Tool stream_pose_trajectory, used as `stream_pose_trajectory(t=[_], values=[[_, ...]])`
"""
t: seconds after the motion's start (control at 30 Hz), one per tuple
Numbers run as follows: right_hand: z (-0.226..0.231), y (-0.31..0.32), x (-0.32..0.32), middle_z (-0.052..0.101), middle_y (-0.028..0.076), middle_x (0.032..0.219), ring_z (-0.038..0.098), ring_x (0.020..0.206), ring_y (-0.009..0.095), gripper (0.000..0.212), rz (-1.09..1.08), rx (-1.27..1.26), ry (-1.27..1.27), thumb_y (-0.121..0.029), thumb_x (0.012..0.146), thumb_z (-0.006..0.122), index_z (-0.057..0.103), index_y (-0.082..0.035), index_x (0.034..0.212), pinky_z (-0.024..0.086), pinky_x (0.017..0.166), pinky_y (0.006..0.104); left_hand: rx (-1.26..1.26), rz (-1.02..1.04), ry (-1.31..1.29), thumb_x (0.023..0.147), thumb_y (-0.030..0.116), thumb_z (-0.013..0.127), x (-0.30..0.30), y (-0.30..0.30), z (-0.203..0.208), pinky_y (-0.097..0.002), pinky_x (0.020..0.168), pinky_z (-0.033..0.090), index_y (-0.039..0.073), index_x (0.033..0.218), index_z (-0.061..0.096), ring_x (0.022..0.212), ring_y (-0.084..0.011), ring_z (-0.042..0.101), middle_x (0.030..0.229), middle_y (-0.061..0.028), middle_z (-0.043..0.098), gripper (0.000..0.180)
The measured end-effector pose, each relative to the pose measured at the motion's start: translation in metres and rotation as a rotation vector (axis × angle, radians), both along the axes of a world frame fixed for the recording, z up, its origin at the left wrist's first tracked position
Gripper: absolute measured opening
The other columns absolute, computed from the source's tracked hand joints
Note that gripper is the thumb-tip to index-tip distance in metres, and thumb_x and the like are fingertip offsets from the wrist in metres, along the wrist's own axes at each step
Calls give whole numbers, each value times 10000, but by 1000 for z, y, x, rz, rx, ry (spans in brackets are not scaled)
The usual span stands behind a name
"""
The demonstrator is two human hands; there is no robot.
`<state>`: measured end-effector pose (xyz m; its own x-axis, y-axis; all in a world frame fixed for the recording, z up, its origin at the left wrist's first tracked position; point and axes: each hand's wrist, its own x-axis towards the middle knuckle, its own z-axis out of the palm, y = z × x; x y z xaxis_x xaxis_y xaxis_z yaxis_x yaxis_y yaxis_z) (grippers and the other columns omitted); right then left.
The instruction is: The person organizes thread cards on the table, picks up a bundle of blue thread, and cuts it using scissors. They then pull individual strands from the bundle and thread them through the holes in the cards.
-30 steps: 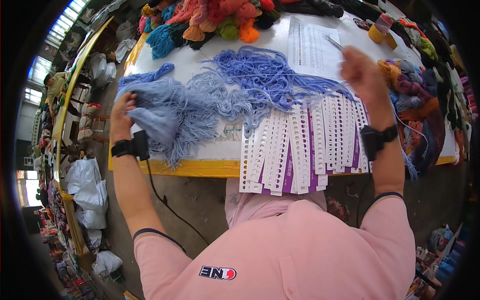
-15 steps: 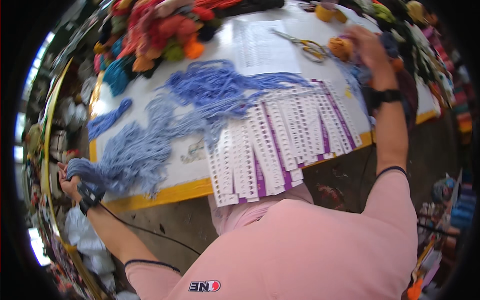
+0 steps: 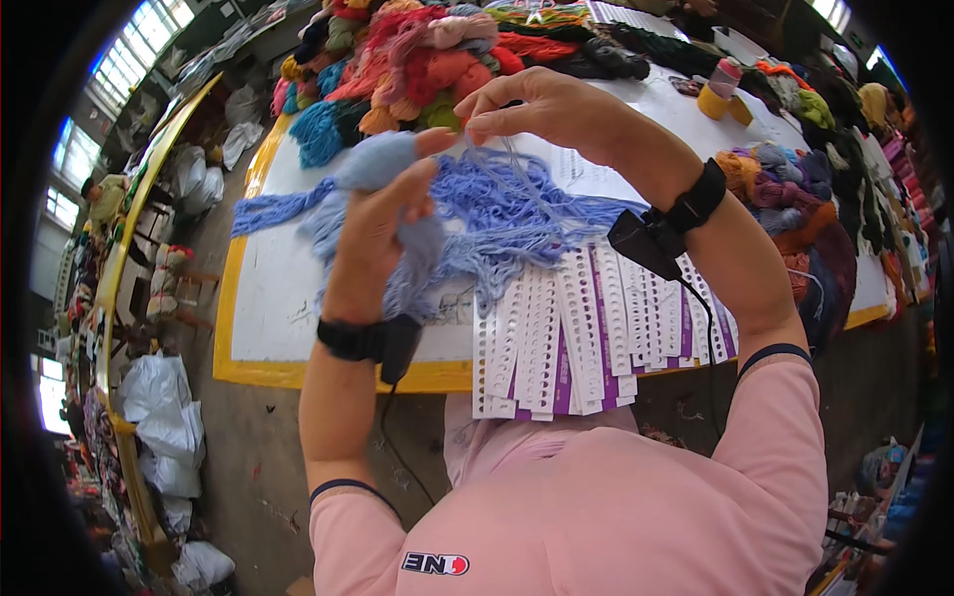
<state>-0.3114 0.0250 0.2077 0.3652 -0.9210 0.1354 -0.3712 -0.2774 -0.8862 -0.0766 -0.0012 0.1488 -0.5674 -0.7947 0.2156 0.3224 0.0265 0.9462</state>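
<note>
My left hand [image 3: 376, 221] is raised over the table with a light blue yarn skein [image 3: 380, 159] bunched in its grip, the rest hanging below. Close by, my right hand [image 3: 545, 107] pinches with thumb and fingers at thin pale strands that run down toward the table. Beneath both hands lies a loose heap of brighter blue yarn [image 3: 507, 194]. Its strands reach right to the row of white and purple cards with punched holes [image 3: 586, 323], which overhangs the front edge. My right forearm covers most of a printed sheet [image 3: 581, 174].
A white table [image 3: 268, 333] has a yellow edge. Across its back is a pile of red, orange and teal yarn [image 3: 417, 70]; more skeins [image 3: 785, 194] lie at the right. A yellow tape roll [image 3: 712, 102] stands back right. White bags [image 3: 164, 407] sit on the left.
My left hand has come up and inward from the left table edge, lifting the light blue skein. My right hand has left the yarn at the right and now meets it. The head view has shifted.
</note>
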Motion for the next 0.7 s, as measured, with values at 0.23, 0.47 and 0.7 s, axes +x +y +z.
stream_pose_trajectory(t=[0.23, 0.47, 0.7], values=[[-10, 1, -8, 644, 107, 1126, 558, 1036, 158, 252, -16, 6, -190, -273, 903, 646, 698, -30, 871, 406, 917, 328, 32, -116, 2, 901, 220, 642, -2, 1, -7, -209, 587, 395, 1, 1008, 679, 565, -36, 401, 733, 25, 582, 246], [-15, 1, -8, 635, 113, 1138, 562, 1019, 153, 208, -29, -8, -141, -241, 894, 663, 692, -36, 866, 409, 911, 329, 31, -58, -25, 873, 150, 686, -35, 1, -1, -217, 568, 403, 33, 995, 666, 566, -27, 420, 767, 10, 609, 170], [-16, 6, -11, 624, 117, 1149, 568, 992, 153, 210, -49, -5, -144, -230, 887, 662, 699, -23, 879, 416, 905, 319, 70, -58, -36, 823, 121, 735, -48, 2, -3, -209, 532, 382, 57, 887, 678, 547, -35, 442, 698, 42, 570, 107]])
